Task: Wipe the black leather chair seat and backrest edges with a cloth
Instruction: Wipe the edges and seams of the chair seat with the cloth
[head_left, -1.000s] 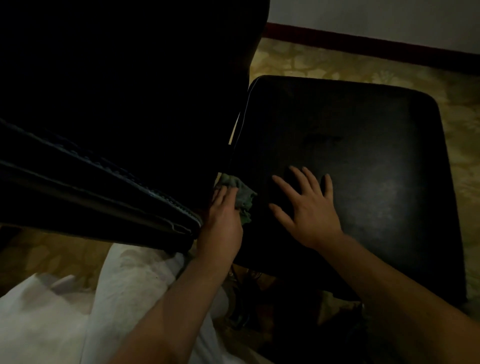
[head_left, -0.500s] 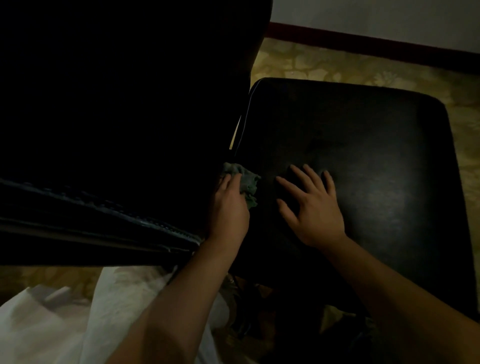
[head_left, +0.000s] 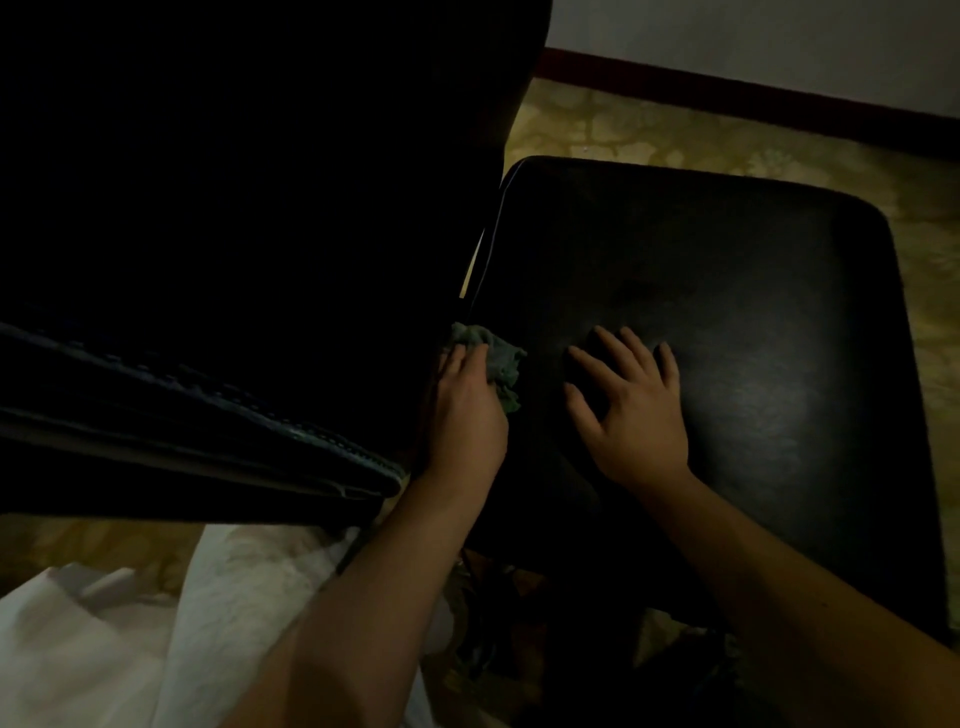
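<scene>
The black leather chair seat (head_left: 753, 322) fills the right half of the view, faintly shiny. Its dark backrest (head_left: 234, 234) rises on the left, with a stitched edge (head_left: 218, 410) running toward me. My left hand (head_left: 465, 410) presses a crumpled grey-green cloth (head_left: 493, 358) into the crease where the seat meets the backrest. My right hand (head_left: 631, 410) lies flat on the seat just right of the cloth, fingers spread, holding nothing.
A yellowish patterned floor (head_left: 675, 135) surrounds the chair, with a dark red skirting board (head_left: 727, 98) and pale wall behind. White fabric (head_left: 182, 634) covers my lap at the lower left. Dark cluttered items (head_left: 493, 623) lie under the seat's near edge.
My left hand has slid the cloth a little farther along the crease, away from me. My right hand has stayed flat on the seat, shifting slightly with the view.
</scene>
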